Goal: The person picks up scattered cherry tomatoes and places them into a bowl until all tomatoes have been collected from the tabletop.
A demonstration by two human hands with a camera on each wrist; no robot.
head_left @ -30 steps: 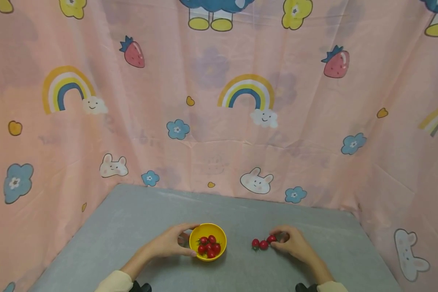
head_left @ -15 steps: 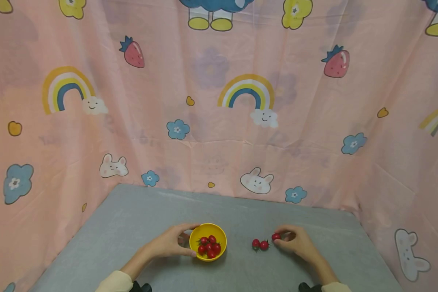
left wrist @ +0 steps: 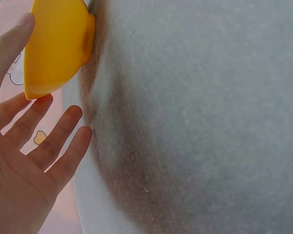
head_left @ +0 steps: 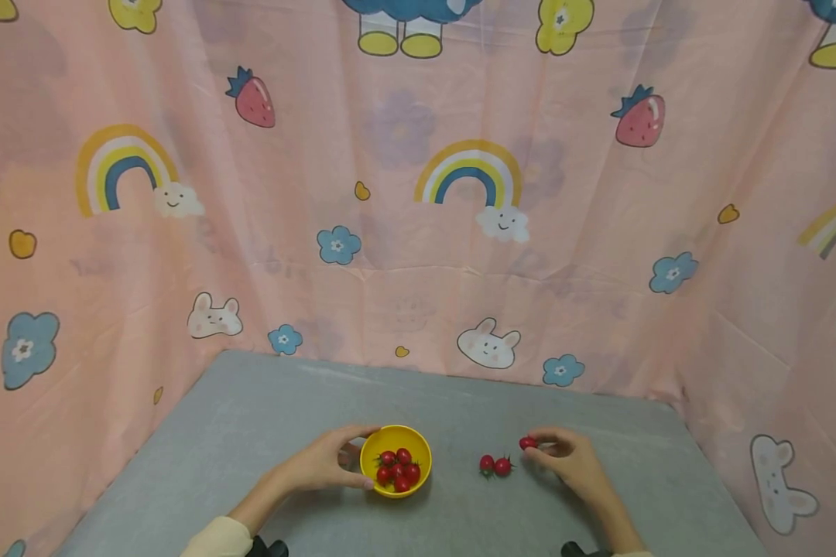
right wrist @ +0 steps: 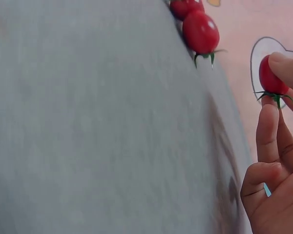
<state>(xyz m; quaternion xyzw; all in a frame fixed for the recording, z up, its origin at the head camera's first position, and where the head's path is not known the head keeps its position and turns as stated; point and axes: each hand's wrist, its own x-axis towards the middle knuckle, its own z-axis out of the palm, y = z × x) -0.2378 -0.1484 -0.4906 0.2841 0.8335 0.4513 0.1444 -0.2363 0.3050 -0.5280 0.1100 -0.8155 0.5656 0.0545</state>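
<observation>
A small yellow bowl (head_left: pixel 396 493) stands on the table with several cherry tomatoes (head_left: pixel 399 469) in it. My left hand (head_left: pixel 323 462) holds it from the left, thumb at the near rim and index finger at the far rim. In the left wrist view the thumb (left wrist: pixel 12 44) touches the bowl (left wrist: pixel 58 46) and the other fingers are spread. Between thumb and fingertips, my right hand (head_left: pixel 571 462) pinches a red cherry tomato (right wrist: pixel 270 75) with a green stem, raised off the table. Left of that hand lie two more cherry tomatoes (head_left: pixel 495 466), side by side.
The grey table (head_left: pixel 286 402) runs back to a pink printed curtain (head_left: pixel 390 302), which also hangs along both sides. A gap of bare tabletop separates the bowl from the two loose tomatoes.
My right hand has drawn one tomato away from the other two, to the right, and lifted it. The left hand and bowl have stayed in place.
</observation>
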